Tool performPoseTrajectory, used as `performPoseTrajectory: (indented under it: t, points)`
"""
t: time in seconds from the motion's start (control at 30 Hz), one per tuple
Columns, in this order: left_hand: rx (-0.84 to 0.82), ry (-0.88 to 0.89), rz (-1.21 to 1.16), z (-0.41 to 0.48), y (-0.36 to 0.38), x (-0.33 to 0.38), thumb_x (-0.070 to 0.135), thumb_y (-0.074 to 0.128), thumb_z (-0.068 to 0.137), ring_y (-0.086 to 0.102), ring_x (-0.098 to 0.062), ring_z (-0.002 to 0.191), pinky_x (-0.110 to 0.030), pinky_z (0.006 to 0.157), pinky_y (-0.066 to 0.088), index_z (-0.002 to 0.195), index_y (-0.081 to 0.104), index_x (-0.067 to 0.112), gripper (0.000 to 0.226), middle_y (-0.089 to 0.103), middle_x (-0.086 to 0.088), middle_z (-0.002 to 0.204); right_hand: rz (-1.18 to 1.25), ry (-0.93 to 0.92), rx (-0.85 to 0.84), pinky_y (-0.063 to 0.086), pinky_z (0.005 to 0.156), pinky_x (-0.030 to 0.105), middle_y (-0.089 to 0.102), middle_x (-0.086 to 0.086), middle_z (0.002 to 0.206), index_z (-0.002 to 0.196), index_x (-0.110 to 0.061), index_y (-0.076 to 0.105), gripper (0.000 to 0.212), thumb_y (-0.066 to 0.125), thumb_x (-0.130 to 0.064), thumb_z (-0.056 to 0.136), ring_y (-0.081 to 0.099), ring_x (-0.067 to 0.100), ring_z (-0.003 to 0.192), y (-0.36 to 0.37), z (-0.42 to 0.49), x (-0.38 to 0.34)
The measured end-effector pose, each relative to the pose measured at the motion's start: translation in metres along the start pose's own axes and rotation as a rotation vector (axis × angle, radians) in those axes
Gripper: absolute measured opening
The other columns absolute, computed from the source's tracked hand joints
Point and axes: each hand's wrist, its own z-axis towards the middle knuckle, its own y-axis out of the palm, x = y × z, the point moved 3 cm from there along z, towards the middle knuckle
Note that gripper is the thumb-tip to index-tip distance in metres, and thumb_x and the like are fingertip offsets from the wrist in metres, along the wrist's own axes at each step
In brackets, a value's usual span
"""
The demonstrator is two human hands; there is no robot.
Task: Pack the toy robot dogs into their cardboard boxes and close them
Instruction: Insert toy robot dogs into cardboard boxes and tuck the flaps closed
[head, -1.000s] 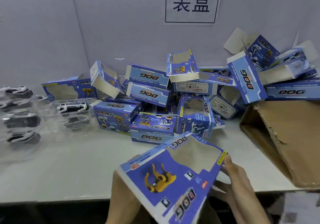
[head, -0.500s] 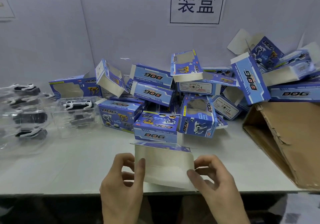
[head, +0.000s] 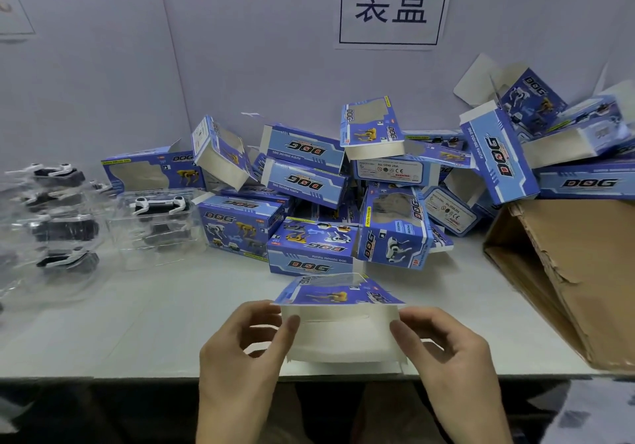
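Observation:
A blue cardboard DOG box (head: 340, 320) rests near the table's front edge, its open white end facing me and its windowed blue face on top. My left hand (head: 247, 344) pinches its left edge with the thumb on the white flap. My right hand (head: 443, 350) holds the right edge the same way. Black and white toy robot dogs in clear plastic trays (head: 158, 216) lie at the left, with more (head: 58, 223) further left. I cannot tell if anything is inside the held box.
A heap of several blue DOG boxes (head: 343, 189), many open-ended, fills the back of the white table (head: 137, 323). A large brown carton (head: 577, 271) lies on its side at the right. A wall sign (head: 391, 3) hangs above.
A second ago the box was lifted flat with its printed face toward me. It has since been turned end-on and lowered to the table edge, both hands now pinching its sides.

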Motion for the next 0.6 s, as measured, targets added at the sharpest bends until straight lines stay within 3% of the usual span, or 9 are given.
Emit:
performPoseTrajectory:
  t: [0.07,0.17,0.27,0.37,0.43,0.53,0.6]
  points:
    - [-0.071,-0.037,0.003,0.006,-0.005,-0.004,0.024,0.078,0.079,0.071,-0.011,0.075,-0.020,0.057,0.053,0.082,0.075,0.028,0.007,0.075,0.007,0.082,0.045,0.049,-0.004,0.058,0.068,0.019,0.076,-0.010,0.084,0.082,-0.026,0.077,0.008,0.075,-0.027,0.074,0.070,0.006,0.082,-0.001,0.002,-0.001]
    - [-0.214,-0.125,-0.122,0.013,-0.014,-0.009,0.016,0.075,0.080,0.072,-0.014,0.076,-0.021,0.058,0.055,0.085,0.079,0.027,0.013,0.076,-0.003,0.085,0.346,0.283,-0.090,0.060,0.062,0.025,0.077,0.006,0.088,0.082,-0.012,0.081,0.016,0.069,-0.020,0.075,0.072,0.014,0.075,-0.003,0.006,0.003]
    - [-0.409,-0.418,-0.511,0.012,-0.014,-0.020,0.016,0.065,0.079,0.073,-0.025,0.082,-0.031,0.061,0.059,0.096,0.078,0.006,0.023,0.073,-0.020,0.099,0.720,0.557,-0.258,0.061,0.060,0.033,0.074,0.023,0.094,0.083,-0.001,0.079,0.023,0.062,-0.014,0.075,0.073,0.025,0.073,0.001,0.004,0.005]
    - [-0.523,-0.618,-0.865,0.003,-0.006,-0.029,0.009,0.069,0.082,0.073,-0.029,0.091,-0.035,0.068,0.061,0.110,0.072,0.001,0.030,0.069,-0.024,0.114,0.834,0.610,-0.306,0.061,0.064,0.033,0.073,0.021,0.102,0.097,0.000,0.077,0.034,0.066,-0.018,0.071,0.073,0.027,0.079,0.005,0.002,0.007]
    - [-0.460,-0.568,-0.922,0.003,0.001,-0.028,0.008,0.069,0.081,0.074,-0.026,0.087,-0.034,0.065,0.062,0.110,0.073,0.006,0.029,0.070,-0.021,0.113,0.842,0.575,-0.267,0.060,0.062,0.031,0.071,0.020,0.106,0.105,0.000,0.074,0.042,0.067,-0.021,0.069,0.069,0.025,0.081,0.006,0.003,0.008]
    - [-0.172,-0.269,-0.613,0.011,-0.003,-0.023,0.016,0.081,0.068,0.069,-0.014,0.068,-0.025,0.048,0.055,0.089,0.077,0.025,0.023,0.072,-0.006,0.091,0.818,0.527,-0.197,0.059,0.059,0.029,0.072,0.017,0.100,0.105,-0.002,0.069,0.036,0.065,-0.019,0.073,0.069,0.022,0.077,0.003,0.005,0.005]
    - [-0.092,-0.020,-0.361,0.013,-0.011,-0.015,0.034,0.082,0.066,0.069,-0.009,0.081,-0.019,0.059,0.054,0.096,0.074,0.036,0.032,0.073,0.003,0.099,0.801,0.487,-0.144,0.059,0.055,0.028,0.074,0.014,0.089,0.095,-0.005,0.067,0.026,0.065,-0.017,0.072,0.071,0.019,0.068,0.001,0.006,0.002]
